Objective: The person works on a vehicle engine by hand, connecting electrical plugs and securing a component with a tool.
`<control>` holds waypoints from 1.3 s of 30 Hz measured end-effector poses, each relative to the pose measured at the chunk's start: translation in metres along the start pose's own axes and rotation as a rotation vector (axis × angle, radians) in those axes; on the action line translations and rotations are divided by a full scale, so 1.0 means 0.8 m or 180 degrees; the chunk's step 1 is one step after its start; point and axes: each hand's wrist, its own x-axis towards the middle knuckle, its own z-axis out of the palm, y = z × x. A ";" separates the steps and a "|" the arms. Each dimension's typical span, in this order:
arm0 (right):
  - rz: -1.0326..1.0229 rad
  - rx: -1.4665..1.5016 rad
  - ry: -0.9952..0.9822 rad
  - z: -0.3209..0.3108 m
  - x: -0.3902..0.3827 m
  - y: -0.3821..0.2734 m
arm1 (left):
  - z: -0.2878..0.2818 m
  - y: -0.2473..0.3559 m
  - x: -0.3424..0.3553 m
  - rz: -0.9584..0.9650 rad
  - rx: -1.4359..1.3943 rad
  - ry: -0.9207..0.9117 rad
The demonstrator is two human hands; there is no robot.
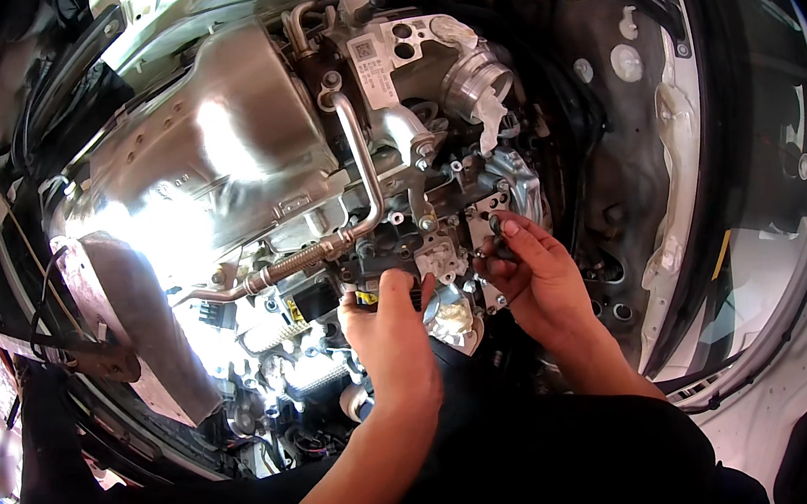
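Note:
In the head view, my left hand (pixel 387 324) has its fingers curled around a dark part (pixel 373 264) low in the middle of the engine, beneath a curved metal pipe (pixel 362 176). I cannot make out exactly what it grips. To the right, my right hand (pixel 537 276) pinches a small dark piece (pixel 496 227) between thumb and finger, beside a pale metal plate with holes (pixel 485 214). A pale square flange (pixel 437 258) lies between my hands, with a shiny housing (pixel 452 315) below it.
A large metal heat shield (pixel 233 92) covers the upper left. A clamped round opening (pixel 473 77) is at upper right. A metal panel (pixel 136 330) with cables stands at the left. The white body edge (pixel 680 168) bounds the engine bay on the right; my dark-clothed body fills the bottom.

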 end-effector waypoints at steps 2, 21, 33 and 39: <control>-0.0079 -0.0183 0.0034 -0.002 0.002 0.003 | -0.007 0.002 0.000 -0.0029 -0.0132 -0.0050; -0.1485 -0.4041 -0.0469 -0.006 0.000 0.052 | -0.039 0.002 -0.002 -0.0009 0.0722 -0.0305; -0.3285 -0.5105 -0.1611 0.071 0.046 0.015 | -0.044 -0.004 0.003 0.0316 0.0761 -0.0249; -0.2974 -0.5681 -0.1914 0.084 0.046 0.014 | -0.050 -0.011 0.006 0.0377 0.1377 -0.0256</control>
